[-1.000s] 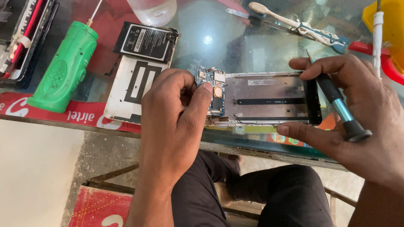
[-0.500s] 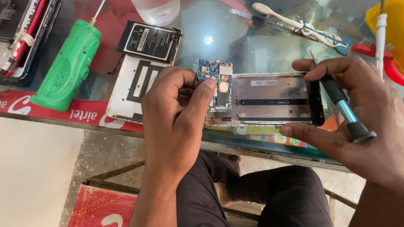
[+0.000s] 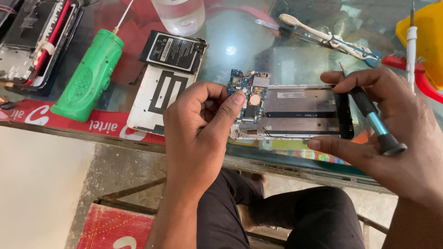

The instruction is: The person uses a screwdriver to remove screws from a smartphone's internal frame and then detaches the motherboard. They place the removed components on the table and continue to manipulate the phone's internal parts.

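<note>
**Board lifting off the phone frame**

The left hand (image 3: pixel 198 133) pinches the blue board (image 3: pixel 248 97), which now tilts higher off the frame (image 3: pixel 295 113) than a second ago (apparently coming free). The right hand (image 3: pixel 392 124), grip closed around a screwdriver (image 3: pixel 369 115), steadies the frame, lying lengthwise left-to-right on the tabletop (image 3: pixel 240 41). Beyond lies a battery (image 3: pixel 173 51).

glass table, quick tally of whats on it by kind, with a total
opened phones: 2, one phone frame with a blue circuit board, one at the far left
screwdrivers: 2, green-handled, blue-handled in the right hand
batteries: 1
back covers: 1
toothbrushes: 1
total: 7
</note>
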